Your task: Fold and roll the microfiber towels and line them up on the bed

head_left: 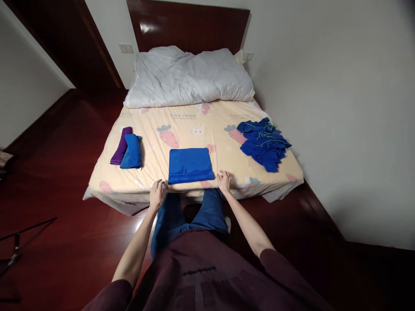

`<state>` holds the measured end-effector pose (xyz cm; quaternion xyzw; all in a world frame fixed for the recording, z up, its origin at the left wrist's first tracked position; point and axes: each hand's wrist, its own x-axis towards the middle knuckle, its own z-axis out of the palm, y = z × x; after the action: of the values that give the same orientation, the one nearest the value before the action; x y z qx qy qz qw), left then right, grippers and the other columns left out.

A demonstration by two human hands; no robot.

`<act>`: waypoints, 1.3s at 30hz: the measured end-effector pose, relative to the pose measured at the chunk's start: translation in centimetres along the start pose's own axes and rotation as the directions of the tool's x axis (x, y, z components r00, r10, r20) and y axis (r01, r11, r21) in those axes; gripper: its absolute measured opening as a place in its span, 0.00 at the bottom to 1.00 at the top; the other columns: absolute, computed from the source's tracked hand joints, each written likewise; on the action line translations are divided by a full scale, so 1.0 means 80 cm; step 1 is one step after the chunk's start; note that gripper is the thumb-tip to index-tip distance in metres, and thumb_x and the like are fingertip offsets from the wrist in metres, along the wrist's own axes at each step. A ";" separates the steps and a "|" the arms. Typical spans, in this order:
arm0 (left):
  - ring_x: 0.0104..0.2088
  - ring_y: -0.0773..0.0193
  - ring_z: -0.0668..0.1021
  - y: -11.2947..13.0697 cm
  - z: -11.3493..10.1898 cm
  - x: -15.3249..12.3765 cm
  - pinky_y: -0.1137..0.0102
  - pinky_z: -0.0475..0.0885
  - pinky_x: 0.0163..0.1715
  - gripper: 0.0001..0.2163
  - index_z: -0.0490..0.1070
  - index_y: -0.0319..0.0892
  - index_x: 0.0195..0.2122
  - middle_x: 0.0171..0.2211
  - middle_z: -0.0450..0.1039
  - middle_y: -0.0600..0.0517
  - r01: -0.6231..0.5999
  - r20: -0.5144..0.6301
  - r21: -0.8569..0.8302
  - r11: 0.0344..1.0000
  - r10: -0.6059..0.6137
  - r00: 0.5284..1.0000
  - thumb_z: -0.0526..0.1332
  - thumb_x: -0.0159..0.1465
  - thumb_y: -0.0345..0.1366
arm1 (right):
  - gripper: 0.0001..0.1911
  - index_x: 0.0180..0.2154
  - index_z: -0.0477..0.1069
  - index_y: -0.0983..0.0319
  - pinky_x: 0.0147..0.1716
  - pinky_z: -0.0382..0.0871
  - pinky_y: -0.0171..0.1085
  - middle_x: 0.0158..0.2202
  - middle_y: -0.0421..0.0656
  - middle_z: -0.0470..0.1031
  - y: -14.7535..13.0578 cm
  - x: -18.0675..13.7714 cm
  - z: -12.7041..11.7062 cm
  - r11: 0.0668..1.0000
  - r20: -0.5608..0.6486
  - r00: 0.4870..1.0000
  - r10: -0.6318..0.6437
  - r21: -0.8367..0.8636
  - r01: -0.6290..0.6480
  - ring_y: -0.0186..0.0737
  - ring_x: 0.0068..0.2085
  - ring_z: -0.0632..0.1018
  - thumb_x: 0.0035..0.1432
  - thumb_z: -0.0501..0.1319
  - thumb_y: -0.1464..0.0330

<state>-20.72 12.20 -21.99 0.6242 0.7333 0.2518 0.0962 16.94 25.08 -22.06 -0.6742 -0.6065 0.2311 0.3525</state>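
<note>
A folded blue towel (190, 165) lies flat near the foot edge of the bed (207, 123). My left hand (157, 193) hovers just off its near left corner, fingers loosely curled and holding nothing. My right hand (223, 179) sits at its near right corner, fingers curled, empty as well. Both hands are at the mattress edge, close to the towel but not gripping it.
A rolled blue towel (132, 151) and a rolled purple towel (121, 145) lie on the bed's left side. A heap of blue cloths (264, 144) sits at the right. A white duvet (188, 77) is bunched at the headboard. A wall runs along the right.
</note>
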 end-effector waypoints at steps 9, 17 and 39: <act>0.73 0.47 0.55 0.059 0.039 0.044 0.52 0.53 0.71 0.30 0.59 0.34 0.69 0.73 0.52 0.37 -0.225 0.307 0.126 0.966 0.178 0.935 0.55 0.64 0.32 | 0.30 0.70 0.60 0.62 0.72 0.48 0.49 0.73 0.48 0.56 -0.039 -0.028 0.025 0.830 0.387 0.806 -0.449 -0.152 0.536 0.45 0.74 0.55 0.69 0.52 0.64; 0.70 0.42 0.61 0.046 0.056 0.062 0.48 0.60 0.66 0.31 0.60 0.35 0.69 0.70 0.57 0.34 -0.116 0.341 0.204 0.972 0.040 0.939 0.56 0.62 0.29 | 0.33 0.70 0.58 0.60 0.70 0.51 0.55 0.73 0.50 0.55 -0.021 -0.010 0.053 0.861 0.536 0.839 -0.097 -0.378 0.341 0.51 0.73 0.57 0.66 0.58 0.66; 0.61 0.56 0.74 -0.021 0.017 0.021 0.57 0.69 0.63 0.27 0.75 0.45 0.57 0.59 0.76 0.47 -0.167 0.258 -0.194 0.967 0.215 0.942 0.53 0.58 0.24 | 0.30 0.53 0.79 0.57 0.60 0.70 0.49 0.53 0.47 0.81 0.024 -0.051 0.016 0.968 0.278 0.932 -0.232 -0.031 0.250 0.46 0.55 0.78 0.54 0.53 0.80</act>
<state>-21.89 13.99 -23.70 0.7112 0.6243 0.2316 0.2255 16.66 21.29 -24.81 -0.5676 -0.7346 0.2565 0.2690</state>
